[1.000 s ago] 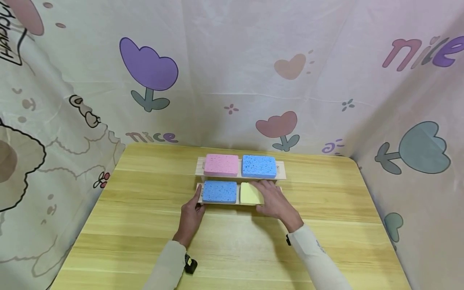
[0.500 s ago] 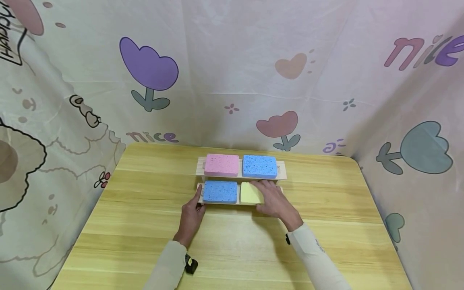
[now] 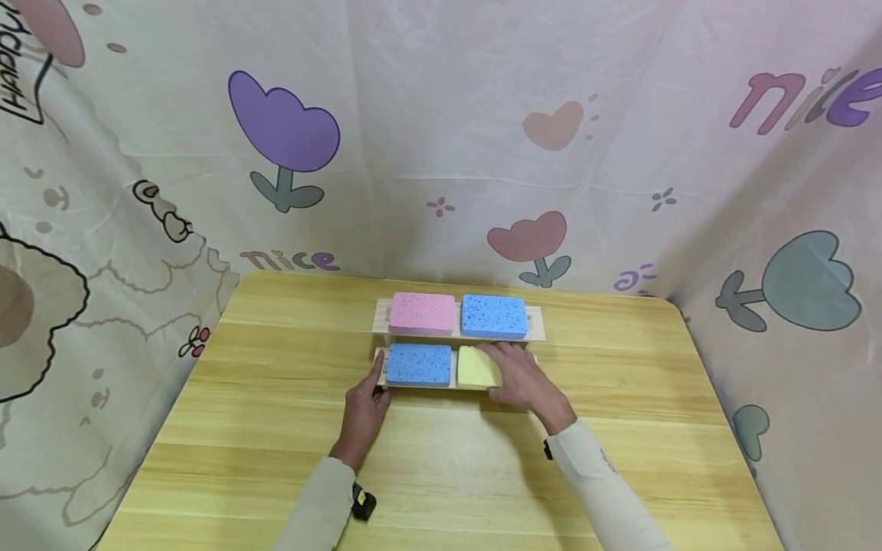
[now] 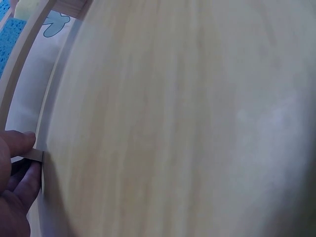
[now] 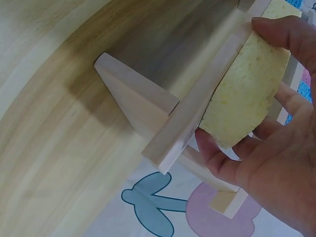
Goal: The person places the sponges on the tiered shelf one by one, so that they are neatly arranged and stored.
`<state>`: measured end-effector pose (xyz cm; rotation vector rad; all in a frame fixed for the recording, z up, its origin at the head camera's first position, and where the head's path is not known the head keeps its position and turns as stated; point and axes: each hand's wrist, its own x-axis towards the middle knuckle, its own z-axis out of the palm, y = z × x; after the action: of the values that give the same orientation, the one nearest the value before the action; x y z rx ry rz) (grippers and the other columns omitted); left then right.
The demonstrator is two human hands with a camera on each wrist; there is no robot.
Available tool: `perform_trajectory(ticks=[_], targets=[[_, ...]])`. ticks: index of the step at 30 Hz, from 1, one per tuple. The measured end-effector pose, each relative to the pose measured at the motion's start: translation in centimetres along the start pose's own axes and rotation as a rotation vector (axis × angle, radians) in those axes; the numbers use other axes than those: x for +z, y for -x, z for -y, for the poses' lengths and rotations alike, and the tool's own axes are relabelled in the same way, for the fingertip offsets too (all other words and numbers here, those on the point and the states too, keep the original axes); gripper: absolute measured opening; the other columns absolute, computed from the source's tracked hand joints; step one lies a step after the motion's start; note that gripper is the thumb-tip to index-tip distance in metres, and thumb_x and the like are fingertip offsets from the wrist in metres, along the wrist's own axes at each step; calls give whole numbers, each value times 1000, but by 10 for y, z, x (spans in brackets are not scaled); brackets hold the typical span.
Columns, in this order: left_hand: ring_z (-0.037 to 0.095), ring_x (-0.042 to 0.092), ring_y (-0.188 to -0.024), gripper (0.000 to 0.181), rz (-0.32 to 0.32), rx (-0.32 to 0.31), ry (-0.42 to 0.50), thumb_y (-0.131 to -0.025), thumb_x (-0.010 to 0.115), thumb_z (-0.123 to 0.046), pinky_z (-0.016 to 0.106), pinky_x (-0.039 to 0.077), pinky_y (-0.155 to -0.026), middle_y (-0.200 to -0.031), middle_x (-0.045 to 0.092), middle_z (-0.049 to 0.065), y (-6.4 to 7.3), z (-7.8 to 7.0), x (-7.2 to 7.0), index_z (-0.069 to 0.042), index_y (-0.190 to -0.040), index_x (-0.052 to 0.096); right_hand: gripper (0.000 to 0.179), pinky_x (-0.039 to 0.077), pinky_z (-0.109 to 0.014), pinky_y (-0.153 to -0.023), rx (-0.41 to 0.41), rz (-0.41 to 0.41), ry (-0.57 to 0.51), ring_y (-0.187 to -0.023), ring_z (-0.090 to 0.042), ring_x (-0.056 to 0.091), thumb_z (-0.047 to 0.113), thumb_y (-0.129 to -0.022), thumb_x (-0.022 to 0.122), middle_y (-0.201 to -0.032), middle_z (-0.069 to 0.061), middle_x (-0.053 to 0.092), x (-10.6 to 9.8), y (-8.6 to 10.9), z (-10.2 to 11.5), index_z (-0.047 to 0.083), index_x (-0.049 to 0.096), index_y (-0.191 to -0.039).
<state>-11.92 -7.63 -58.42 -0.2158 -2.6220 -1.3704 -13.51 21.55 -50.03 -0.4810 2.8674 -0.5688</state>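
Note:
A two-tier wooden rack (image 3: 537,327) stands near the far edge of the table. Its lower tier carries a blue sponge (image 3: 418,364) on the left and a yellow sponge (image 3: 477,367) on the right. On the upper tier lie a pink sponge (image 3: 422,313) and another blue sponge (image 3: 494,316). My left hand (image 3: 365,417) grips the rack's lower left end; in the left wrist view, thumb and fingers close round a wooden part (image 4: 33,154). The right hand (image 3: 527,383) holds the yellow sponge by its edges, thumb and fingers round it, hiding its right part in the head view.
The wooden table (image 3: 441,474) stretches in front of and beside the rack. A printed cloth (image 3: 413,115) hangs behind the table and along both sides. A small black device (image 3: 362,502) sits at the left wrist.

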Motion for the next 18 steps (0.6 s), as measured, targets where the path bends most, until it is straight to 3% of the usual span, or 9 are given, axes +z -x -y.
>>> perform_trajectory(ticks=[18], targets=[[14, 60, -70, 79, -10, 20, -13, -81, 69, 7, 21, 53, -58, -101, 70, 20, 0, 0, 0, -18, -148, 34, 79, 37, -62, -101, 8, 24, 23, -129, -38, 42, 16, -73, 81, -146, -8, 43, -1, -3, 1, 23, 43, -142]])
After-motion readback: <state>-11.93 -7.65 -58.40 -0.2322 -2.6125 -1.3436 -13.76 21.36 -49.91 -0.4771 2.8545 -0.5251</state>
